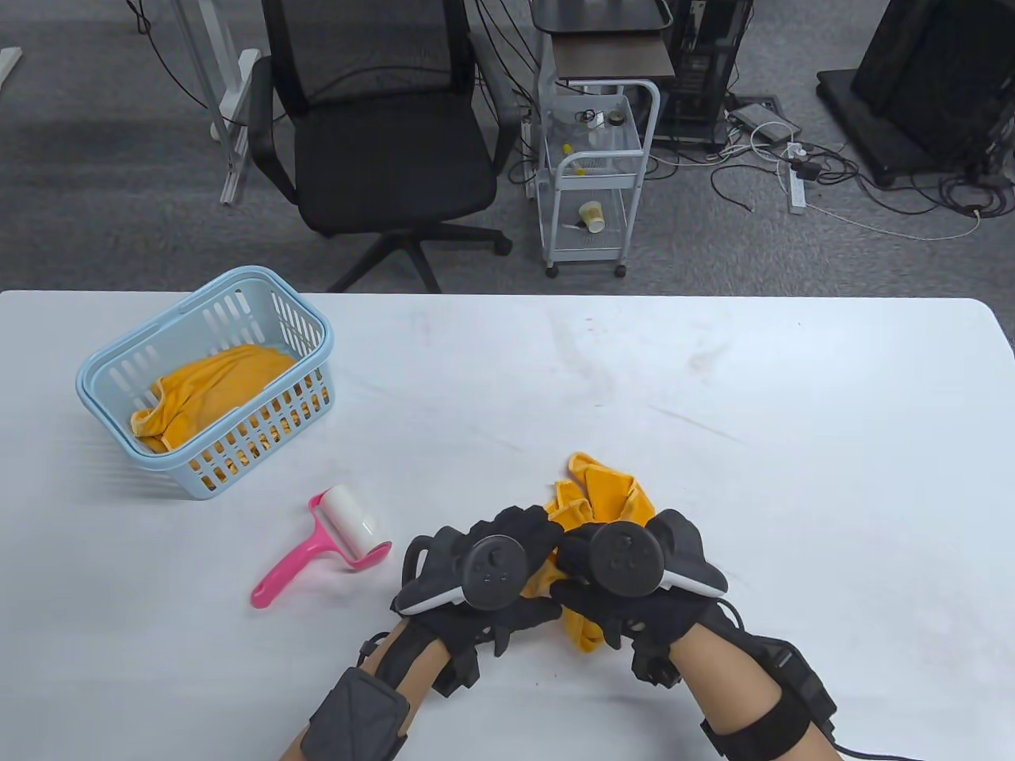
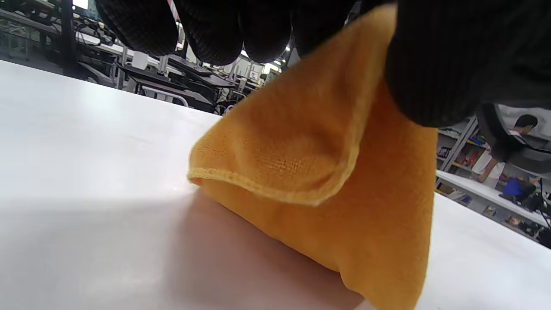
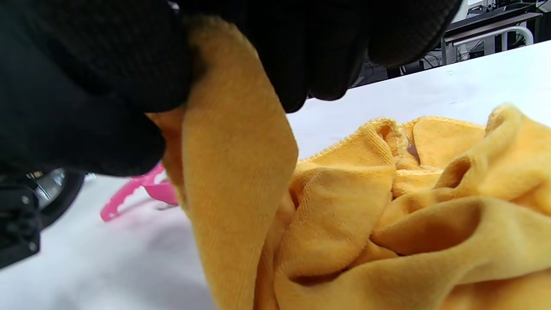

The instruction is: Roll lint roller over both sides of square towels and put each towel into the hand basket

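A crumpled yellow towel (image 1: 600, 495) lies on the white table (image 1: 714, 412) near the front, bunched under both gloved hands. My left hand (image 1: 507, 567) pinches one part of the towel (image 2: 327, 172) between thumb and fingers. My right hand (image 1: 626, 567) grips another fold of the towel (image 3: 241, 172) close beside it. The pink lint roller (image 1: 325, 543) with its white roll lies on the table left of my hands, and its handle (image 3: 137, 189) shows behind the cloth. A light blue hand basket (image 1: 103, 380) stands at the left with another yellow towel (image 1: 210, 388) inside.
Beyond the table's far edge stand a black office chair (image 1: 381, 143) and a white wire cart (image 1: 595, 174), with cables on the floor. Bare table top stretches across the middle and right.
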`<state>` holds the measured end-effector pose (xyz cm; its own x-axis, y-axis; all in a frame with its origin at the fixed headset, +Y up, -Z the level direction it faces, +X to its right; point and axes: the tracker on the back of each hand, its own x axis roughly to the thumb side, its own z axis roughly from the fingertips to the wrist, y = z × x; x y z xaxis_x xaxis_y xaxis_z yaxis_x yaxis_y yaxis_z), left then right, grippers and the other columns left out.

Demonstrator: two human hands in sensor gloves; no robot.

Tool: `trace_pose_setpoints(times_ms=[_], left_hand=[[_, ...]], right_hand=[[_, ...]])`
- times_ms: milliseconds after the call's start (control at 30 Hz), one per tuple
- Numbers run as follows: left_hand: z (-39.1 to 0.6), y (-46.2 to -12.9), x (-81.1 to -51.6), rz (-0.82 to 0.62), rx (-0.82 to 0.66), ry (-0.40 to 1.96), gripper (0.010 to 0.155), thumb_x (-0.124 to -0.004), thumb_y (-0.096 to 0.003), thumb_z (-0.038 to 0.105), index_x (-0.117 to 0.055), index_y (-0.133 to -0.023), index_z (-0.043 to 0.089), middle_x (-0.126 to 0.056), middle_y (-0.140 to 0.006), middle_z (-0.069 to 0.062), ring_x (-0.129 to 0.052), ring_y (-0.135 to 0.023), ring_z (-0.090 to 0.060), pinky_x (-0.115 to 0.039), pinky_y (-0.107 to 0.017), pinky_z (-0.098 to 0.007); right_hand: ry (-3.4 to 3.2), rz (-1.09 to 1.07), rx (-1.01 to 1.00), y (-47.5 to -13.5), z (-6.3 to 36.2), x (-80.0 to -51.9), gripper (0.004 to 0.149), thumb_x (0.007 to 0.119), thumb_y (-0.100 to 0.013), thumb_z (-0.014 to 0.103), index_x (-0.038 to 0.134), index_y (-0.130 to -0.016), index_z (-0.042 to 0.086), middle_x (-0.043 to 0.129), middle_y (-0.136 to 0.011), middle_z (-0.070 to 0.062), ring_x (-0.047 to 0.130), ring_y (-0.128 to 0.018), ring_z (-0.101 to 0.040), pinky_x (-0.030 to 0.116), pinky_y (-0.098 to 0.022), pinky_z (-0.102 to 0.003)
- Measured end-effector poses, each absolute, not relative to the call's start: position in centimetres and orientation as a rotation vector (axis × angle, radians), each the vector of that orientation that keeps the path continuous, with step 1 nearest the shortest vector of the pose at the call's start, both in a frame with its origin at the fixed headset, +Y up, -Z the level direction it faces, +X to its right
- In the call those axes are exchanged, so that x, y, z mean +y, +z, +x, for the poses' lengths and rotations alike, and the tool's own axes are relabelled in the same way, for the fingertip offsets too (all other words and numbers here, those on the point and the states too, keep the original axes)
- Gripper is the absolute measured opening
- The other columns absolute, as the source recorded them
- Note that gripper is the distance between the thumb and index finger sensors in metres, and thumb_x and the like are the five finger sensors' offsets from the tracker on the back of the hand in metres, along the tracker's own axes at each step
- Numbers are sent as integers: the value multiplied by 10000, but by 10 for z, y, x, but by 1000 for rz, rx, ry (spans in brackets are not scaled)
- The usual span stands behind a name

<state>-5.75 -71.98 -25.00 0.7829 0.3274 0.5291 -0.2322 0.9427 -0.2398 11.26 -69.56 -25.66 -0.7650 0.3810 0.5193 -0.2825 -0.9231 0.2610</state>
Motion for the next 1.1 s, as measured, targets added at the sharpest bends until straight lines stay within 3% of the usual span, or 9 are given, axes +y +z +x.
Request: trace_pose_setpoints(times_ms=[67,233,333,467,633,900,1100], left_hand=[[-52,-246,-721,-154,-602,242,847,-908,-373,588,-559,-1070,256,-547,-1185,-84,-663,-1074,-437,-613,-734,-653],[-49,-240,-716,21,-533,223,426,-794,-507,421,-773,-927,352,-804,-1049,3,-911,-925,-339,-755,-686,-561],[-54,-240,-710,33,-528,242,409,-776,-518,409,-787,-923,346,-857,-1002,7,-962,-868,-321,-782,-663,-552],[-63,-240,-701,66,-517,303,420,-773,-519,406,-776,-935,349,-912,-931,10,-999,-799,-301,-796,-643,-549],[-64,-235,-691,129,-526,279,420,-784,-511,397,-779,-929,363,-954,-853,43,-1027,-734,-262,-813,-627,-534],[-75,-227,-669,270,-519,279,411,-812,-496,385,-797,-906,389,-975,-790,65,-1038,-678,-230,-825,-617,-524],[-92,-224,-651,360,-462,302,406,-821,-494,387,-807,-900,389,-979,-788,63,-1042,-672,-229,-827,-614,-525]], right_hand=[[2577,780,251,-258,119,-704,445,805,-518,486,872,-739,106,821,-946,-169,785,-894,-467,658,-615,-668],[2365,632,257,-267,143,-720,456,845,-483,529,926,-619,101,853,-915,-156,805,-878,-459,664,-608,-668],[2234,642,334,-271,150,-730,466,872,-454,550,922,-630,121,833,-939,-156,780,-901,-462,646,-618,-676],[2114,756,502,-269,143,-739,467,949,-439,485,874,-729,128,759,-1000,-178,701,-950,-488,601,-635,-701],[2209,867,500,-262,132,-736,456,944,-448,483,875,-745,144,752,-1011,-170,679,-966,-488,588,-641,-708],[2267,797,404,-263,138,-733,492,865,-467,569,954,-663,127,814,-967,-158,708,-946,-492,596,-637,-704],[2180,822,275,-263,154,-711,580,822,-448,642,972,-585,98,776,-1009,-147,600,-1008,-491,540,-662,-719]])
